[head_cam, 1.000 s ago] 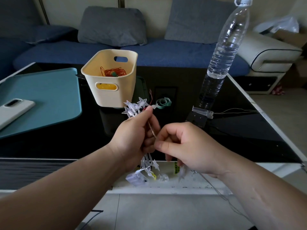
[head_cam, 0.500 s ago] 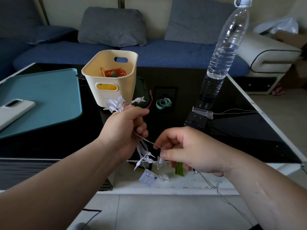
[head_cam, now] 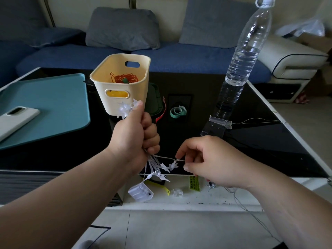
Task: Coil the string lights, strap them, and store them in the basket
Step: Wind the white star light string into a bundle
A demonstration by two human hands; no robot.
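String lights (head_cam: 158, 168) hanging as a bunch of clear star bulbs and thin wire over the near edge of the black table (head_cam: 269, 141), gathered in a fist. Left hand (head_cam: 134, 135) clenching tight around the bundle, stars sticking out above the thumb at the far end and loops trailing out below the little finger. Clear battery box (head_cam: 141, 192) dangling at the bottom of those loops, just near of the table's white rim. One strand running rightward from the fist, carrying a star or two, to the right hand (head_cam: 212, 162). Right hand pinching that strand between thumb and forefinger, remaining fingers curling loosely; more wire dropping away below the right wrist toward the floor.

Cream basket (head_cam: 122, 87) standing just beyond the left fist, holding a tangle of orange wire (head_cam: 125, 78). Teal strap (head_cam: 177, 111) lying coiled on the table to the right of the basket, apart from both hands. Farther right, a clear water bottle (head_cam: 246, 56) standing upright, with a small clear case (head_cam: 221, 121) and thin wire lying at its base. Teal mat (head_cam: 53, 108) lying at the left with a white phone (head_cam: 16, 119) resting on it. Blue sofa (head_cam: 179, 58) with grey cushions stretching along the far side.
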